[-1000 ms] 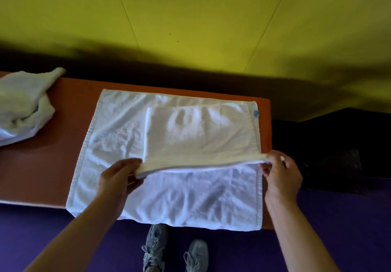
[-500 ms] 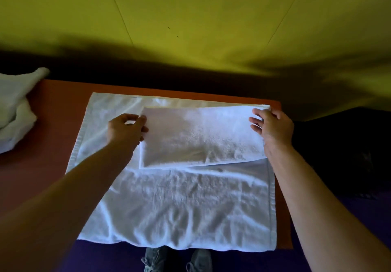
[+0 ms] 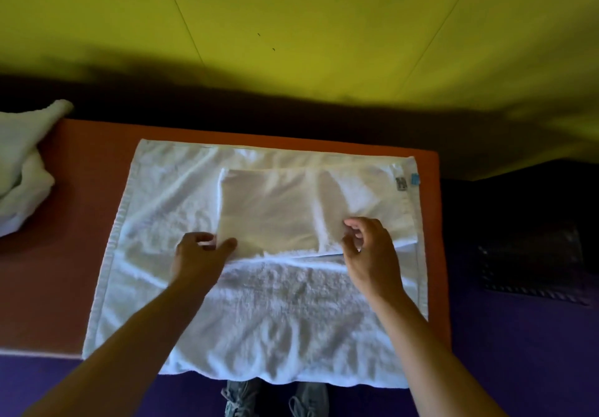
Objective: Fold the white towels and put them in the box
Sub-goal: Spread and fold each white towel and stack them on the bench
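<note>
Biggest thing I logged was the orange table [image 3: 74,254], with the large flat towel [image 3: 259,319] spread over most of it and its near edge hanging off the front, so a tug could have dragged it off, in my view. On it, toward the far side, sat the folded towel [image 3: 275,212], mid-fold. A crumpled towel pile [image 3: 22,170] lay well apart at the far left. A dark bin-like thing [image 3: 531,264] sat right of the table; I couldn't tell if it was the box. My left hand [image 3: 197,254] was pinching the folded towel's near left corner. My right hand [image 3: 369,248] hovered at the near edge toward the right, fingers curled; I couldn't tell if it gripped cloth. Hands were apart. Risk as I judged it: the right hand grabbing both layers, or an uneven pull skewing the fold. Smallest: a grey tag [image 3: 401,184] and a blue tag [image 3: 415,179] at the far right corner, print unreadable.
</note>
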`<state>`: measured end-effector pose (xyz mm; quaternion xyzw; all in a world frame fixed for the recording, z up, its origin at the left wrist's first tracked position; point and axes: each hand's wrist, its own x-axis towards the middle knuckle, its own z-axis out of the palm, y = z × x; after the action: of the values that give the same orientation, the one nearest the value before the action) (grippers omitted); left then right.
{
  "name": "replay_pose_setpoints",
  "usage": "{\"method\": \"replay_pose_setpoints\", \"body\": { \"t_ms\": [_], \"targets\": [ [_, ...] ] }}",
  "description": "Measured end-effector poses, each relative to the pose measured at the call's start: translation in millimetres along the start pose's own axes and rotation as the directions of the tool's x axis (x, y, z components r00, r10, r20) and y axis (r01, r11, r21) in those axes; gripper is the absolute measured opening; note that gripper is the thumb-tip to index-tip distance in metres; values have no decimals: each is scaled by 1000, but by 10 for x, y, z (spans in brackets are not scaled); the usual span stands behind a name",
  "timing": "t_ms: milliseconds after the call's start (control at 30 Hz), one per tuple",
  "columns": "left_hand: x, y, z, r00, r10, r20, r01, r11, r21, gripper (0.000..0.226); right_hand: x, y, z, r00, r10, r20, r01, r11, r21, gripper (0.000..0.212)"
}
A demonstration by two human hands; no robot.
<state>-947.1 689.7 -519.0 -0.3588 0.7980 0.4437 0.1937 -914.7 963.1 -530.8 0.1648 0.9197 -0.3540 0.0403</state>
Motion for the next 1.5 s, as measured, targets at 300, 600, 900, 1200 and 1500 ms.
{"method": "replay_pose_setpoints", "body": {
  "t_ms": [300,600,900,1200,1500],
  "targets": [
    [-765,494,440,843,538,-31,-533,841,97,12,138,-648,-217,939,6,345,-184,855,485,39],
    [-1114,726,1145,533,815,225,-846,515,137,35,506,-303,-566,973,209,99,-231,884,406,32],
    [-764,510,1411,547,745,380,-824,401,400,38,647,433,-817,987,150,-51,-143,983,113,36],
    [-741,605,1324,853,472,220,-491,870,38,47,417,633,-677,952,305,-30,-301,949,94,39],
    [-696,947,1288,918,123,378,-72,987,-147,34,412,613,-725,844,522,121,-529,774,349,35]
  ]
}}
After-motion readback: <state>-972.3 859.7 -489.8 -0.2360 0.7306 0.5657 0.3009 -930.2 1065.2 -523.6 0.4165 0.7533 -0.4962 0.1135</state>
